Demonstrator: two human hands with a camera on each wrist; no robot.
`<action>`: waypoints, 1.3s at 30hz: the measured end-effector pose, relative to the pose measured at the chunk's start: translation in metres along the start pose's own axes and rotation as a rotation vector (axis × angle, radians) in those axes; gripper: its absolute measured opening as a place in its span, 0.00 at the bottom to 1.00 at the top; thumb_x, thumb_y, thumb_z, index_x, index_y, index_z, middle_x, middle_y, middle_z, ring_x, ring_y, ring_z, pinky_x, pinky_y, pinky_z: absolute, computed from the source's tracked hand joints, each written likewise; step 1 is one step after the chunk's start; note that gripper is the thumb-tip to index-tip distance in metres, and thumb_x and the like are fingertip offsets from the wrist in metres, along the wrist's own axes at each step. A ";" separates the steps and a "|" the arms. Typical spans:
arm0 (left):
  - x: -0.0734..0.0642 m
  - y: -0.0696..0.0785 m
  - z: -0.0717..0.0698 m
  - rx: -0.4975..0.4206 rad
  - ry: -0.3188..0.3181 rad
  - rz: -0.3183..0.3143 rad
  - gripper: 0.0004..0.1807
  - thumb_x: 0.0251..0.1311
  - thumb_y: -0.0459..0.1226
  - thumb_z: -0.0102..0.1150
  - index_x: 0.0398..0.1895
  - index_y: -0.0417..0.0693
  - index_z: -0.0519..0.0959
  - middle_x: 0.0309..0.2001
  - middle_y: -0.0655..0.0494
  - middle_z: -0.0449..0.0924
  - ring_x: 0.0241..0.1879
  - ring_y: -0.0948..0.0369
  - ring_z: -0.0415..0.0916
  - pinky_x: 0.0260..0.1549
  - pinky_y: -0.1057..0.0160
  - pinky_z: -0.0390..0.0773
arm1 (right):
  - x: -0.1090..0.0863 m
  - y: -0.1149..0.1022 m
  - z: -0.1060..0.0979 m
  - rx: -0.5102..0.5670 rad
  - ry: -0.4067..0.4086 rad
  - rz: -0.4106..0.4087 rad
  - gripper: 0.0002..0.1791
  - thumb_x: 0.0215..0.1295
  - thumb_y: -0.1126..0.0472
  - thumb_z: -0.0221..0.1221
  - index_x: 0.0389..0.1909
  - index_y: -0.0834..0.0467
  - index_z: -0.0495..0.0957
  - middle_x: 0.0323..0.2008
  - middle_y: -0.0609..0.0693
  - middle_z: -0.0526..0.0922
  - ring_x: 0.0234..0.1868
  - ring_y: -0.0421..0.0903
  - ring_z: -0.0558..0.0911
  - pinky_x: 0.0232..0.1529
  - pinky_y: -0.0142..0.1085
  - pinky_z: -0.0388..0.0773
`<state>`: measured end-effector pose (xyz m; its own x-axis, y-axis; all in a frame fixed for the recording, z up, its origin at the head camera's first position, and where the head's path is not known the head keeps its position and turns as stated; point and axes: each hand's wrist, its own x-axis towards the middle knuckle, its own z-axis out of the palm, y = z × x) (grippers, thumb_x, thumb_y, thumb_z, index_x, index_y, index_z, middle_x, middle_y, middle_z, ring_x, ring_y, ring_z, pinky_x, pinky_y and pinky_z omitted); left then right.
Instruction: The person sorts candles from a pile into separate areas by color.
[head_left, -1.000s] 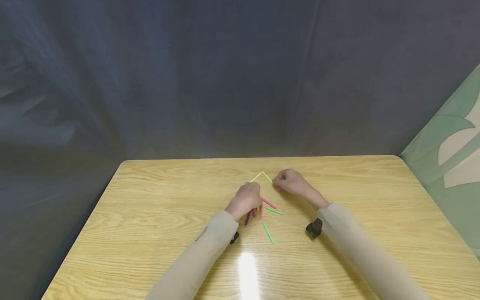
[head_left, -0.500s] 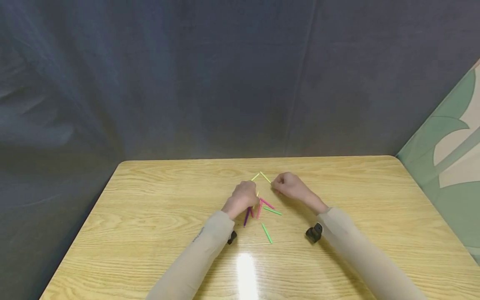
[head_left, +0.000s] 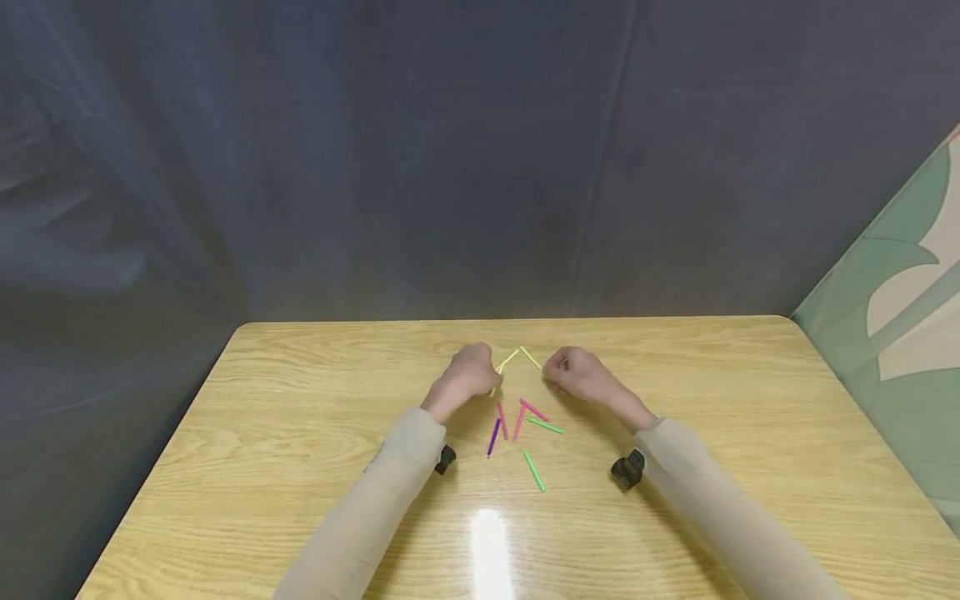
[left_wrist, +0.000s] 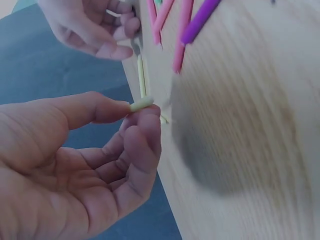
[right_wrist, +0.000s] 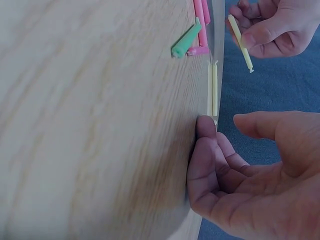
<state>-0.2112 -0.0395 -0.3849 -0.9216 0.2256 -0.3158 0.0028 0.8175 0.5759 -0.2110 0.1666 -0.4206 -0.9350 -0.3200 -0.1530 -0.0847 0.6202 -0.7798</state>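
The stick (right_wrist: 241, 44) in the left grip (head_left: 463, 372) was pale yellow, like the yellow pair (head_left: 532, 358) at twelve o'clock from three pink sticks (head_left: 519, 422). The stick at their eight o'clock was purple (head_left: 493, 437); two green sticks (head_left: 534, 471) lay between three and six. The counter (head_left: 300, 467) showed honey-coloured wood grain. Beyond, at twelve, the curtain (head_left: 450, 167) was dark blue-grey; at three, a panel (head_left: 900, 292) bore green and cream leaf shapes. Both sleeves (head_left: 360, 517) were beige.

The left hand (head_left: 467, 373) holds a slim pale-yellow stick (head_left: 493, 392) over the light wooden table (head_left: 262, 467); at its three o'clock, the right hand (head_left: 581, 374) meets another yellow stick (head_left: 531, 358). Toward five o'clock lie slim pink sticks (head_left: 519, 421), green sticks (head_left: 534, 471), one purple stick (head_left: 493, 438).
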 end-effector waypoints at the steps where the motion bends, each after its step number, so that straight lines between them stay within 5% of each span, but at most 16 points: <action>1: 0.001 -0.001 -0.001 -0.001 0.001 0.000 0.14 0.59 0.30 0.59 0.17 0.44 0.69 0.11 0.57 0.65 0.11 0.64 0.58 0.12 0.69 0.60 | 0.000 0.000 0.000 0.006 0.000 0.000 0.10 0.68 0.64 0.54 0.39 0.70 0.76 0.28 0.56 0.81 0.26 0.44 0.74 0.29 0.34 0.72; 6: 0.009 -0.009 -0.004 -0.009 0.024 0.004 0.24 0.59 0.30 0.57 0.06 0.49 0.65 0.06 0.60 0.59 0.08 0.66 0.55 0.11 0.68 0.58 | -0.002 0.001 0.000 0.022 0.007 -0.010 0.08 0.68 0.65 0.54 0.37 0.68 0.75 0.27 0.56 0.81 0.25 0.43 0.72 0.29 0.34 0.71; 8: 0.011 -0.012 -0.005 -0.008 0.044 0.022 0.25 0.59 0.30 0.58 0.05 0.49 0.66 0.05 0.60 0.59 0.08 0.65 0.55 0.19 0.67 0.67 | -0.002 0.002 0.000 0.023 0.013 -0.016 0.08 0.68 0.65 0.54 0.37 0.68 0.74 0.27 0.56 0.80 0.24 0.43 0.71 0.28 0.34 0.70; 11: 0.015 -0.015 -0.006 0.006 0.061 0.046 0.25 0.59 0.31 0.58 0.04 0.49 0.66 0.05 0.61 0.60 0.08 0.66 0.56 0.24 0.66 0.67 | -0.002 0.003 0.000 0.023 0.021 -0.029 0.07 0.68 0.65 0.55 0.37 0.67 0.72 0.27 0.55 0.80 0.24 0.43 0.71 0.28 0.35 0.69; 18: 0.024 -0.021 -0.009 -0.024 0.072 0.056 0.27 0.59 0.30 0.58 0.04 0.51 0.60 0.05 0.61 0.58 0.07 0.67 0.52 0.08 0.70 0.54 | -0.004 0.003 0.002 0.021 0.027 -0.039 0.08 0.69 0.64 0.55 0.38 0.66 0.71 0.27 0.54 0.81 0.25 0.44 0.72 0.30 0.36 0.70; 39: 0.035 -0.026 -0.001 -0.105 0.116 0.072 0.27 0.59 0.29 0.58 0.04 0.51 0.62 0.06 0.61 0.56 0.08 0.66 0.53 0.09 0.71 0.55 | -0.022 -0.010 0.005 0.009 -0.034 -0.048 0.07 0.63 0.64 0.59 0.31 0.65 0.80 0.25 0.51 0.80 0.24 0.41 0.72 0.29 0.33 0.70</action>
<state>-0.2441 -0.0536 -0.4108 -0.9591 0.2141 -0.1853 0.0354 0.7400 0.6717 -0.1876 0.1639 -0.4126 -0.9176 -0.3738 -0.1355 -0.1264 0.5974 -0.7919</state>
